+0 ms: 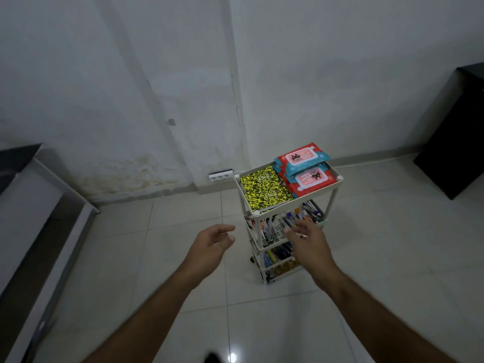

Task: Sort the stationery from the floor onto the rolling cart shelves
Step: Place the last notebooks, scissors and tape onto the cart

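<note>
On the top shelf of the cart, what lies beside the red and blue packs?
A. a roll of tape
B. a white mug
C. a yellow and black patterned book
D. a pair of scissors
C: on the top shelf of the cart, a yellow and black patterned book lies flat to the left of the red and blue packs.

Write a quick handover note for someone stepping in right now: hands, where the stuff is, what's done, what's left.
Left hand: open, holding nothing, over the floor beside the cart.
Right hand: open, no grip on anything, in front of the cart's middle shelf.
Rolling cart: yellow-black notebooks and red wipe packs on the top shelf; pens on the middle shelf, more stationery below.
Done: no stationery on the visible floor.
Left: check the floor out of view.
</note>
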A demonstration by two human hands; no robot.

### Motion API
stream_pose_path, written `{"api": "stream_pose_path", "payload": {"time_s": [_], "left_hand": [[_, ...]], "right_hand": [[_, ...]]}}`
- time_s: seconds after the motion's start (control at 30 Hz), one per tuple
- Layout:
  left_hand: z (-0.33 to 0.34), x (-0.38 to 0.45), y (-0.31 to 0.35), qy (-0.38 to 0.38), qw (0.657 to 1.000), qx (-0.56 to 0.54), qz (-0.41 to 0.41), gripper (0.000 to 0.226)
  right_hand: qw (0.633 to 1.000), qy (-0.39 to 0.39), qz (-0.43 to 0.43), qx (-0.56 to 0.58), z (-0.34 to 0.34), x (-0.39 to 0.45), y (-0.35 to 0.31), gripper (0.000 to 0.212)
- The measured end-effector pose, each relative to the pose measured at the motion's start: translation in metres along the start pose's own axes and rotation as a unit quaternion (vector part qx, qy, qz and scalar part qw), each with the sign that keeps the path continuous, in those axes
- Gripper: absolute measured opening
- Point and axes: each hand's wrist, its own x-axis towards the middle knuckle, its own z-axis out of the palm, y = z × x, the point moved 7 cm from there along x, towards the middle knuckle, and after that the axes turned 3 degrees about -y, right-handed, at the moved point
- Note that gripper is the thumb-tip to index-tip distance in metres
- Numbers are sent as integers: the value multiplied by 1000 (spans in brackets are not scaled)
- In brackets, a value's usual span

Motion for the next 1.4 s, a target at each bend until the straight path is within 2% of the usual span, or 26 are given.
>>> {"api": "stream_pose_path", "payload": {"time_s": [0.1, 0.2, 0.33, 0.43, 0.57, 0.67, 0.8, 0.9, 1.0, 1.07, 1.13, 1.27, 1.33, 1.4], "left_hand": [[-12, 31, 3, -7, 1000, -14, -1, 18], [-21, 83, 1, -23, 1000, -9, 7, 14], [-31, 167, 10, -61, 996, 37, 44, 9], [-30, 220, 13, -113, 986, 88, 85, 8], [-17, 270, 13, -158, 964, 159, 141, 18], [0, 291, 13, -171, 940, 221, 196, 30], [14, 311, 13, -137, 906, 317, 243, 46], [24, 328, 11, -134, 905, 337, 221, 50], [36, 339, 8, -181, 908, 334, 177, 55], [39, 340, 6, -215, 925, 287, 123, 48], [41, 343, 5, -232, 924, 284, 105, 48], [41, 353, -4, -267, 924, 270, 44, 71], [42, 355, -10, -284, 928, 242, 0, 76], [42, 355, -11, -285, 932, 225, -9, 78]], "right_hand": [[999, 7, 37, 14, 19, 18, 5, 48], [995, 47, 78, 47, 36, 43, 14, 54], [980, 109, 132, 101, 59, 74, 19, 50], [970, 165, 141, 109, 74, 87, 19, 45], [949, 236, 155, 143, 88, 96, 22, 18], [935, 262, 180, 156, 95, 100, 23, 18], [911, 296, 211, 195, 109, 105, 29, 27], [887, 312, 218, 260, 118, 111, 35, 34], [868, 350, 213, 282, 125, 116, 39, 33], [859, 387, 203, 268, 127, 119, 38, 32], [847, 423, 203, 249, 128, 118, 33, 34], [837, 453, 203, 229, 128, 121, 27, 35], [835, 459, 206, 222, 126, 123, 26, 38], [838, 460, 208, 206, 124, 126, 27, 44]]}}
